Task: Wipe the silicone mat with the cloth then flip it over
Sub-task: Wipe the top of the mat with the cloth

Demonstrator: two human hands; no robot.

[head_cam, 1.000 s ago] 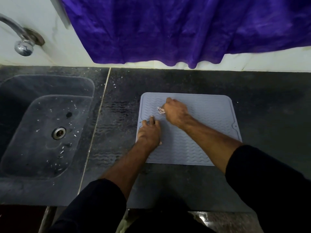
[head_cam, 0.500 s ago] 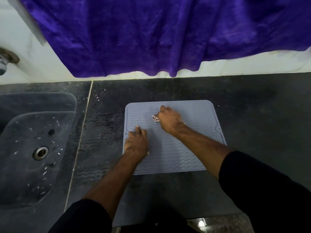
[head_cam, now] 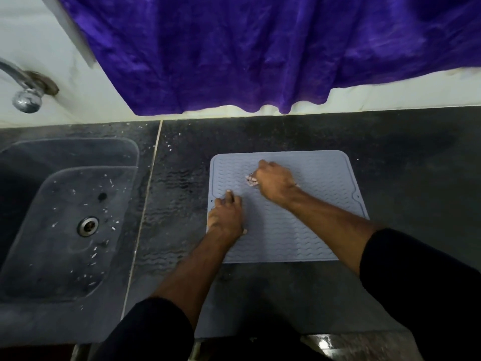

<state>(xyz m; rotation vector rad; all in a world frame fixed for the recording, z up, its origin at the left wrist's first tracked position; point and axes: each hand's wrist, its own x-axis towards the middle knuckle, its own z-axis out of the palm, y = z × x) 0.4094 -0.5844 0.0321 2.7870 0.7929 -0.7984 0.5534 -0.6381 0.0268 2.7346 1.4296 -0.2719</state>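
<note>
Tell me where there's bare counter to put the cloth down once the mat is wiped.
Bare counter lies right of the mat, and a strip runs between mat and wall. Left, between mat and sink, it looks wet. The mat's left half is crowded: left hand rests on it, right hand grips the cloth.

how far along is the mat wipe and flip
Done: nothing can be confirmed as finished; how much has been wiped cannot be told.
In hand: the right hand grips the bunched cloth on the far part of the silicone mat, while the left hand presses down its left edge.
Left: the rest of the wipe, then the flip; the mat lies flat on the counter.
</note>
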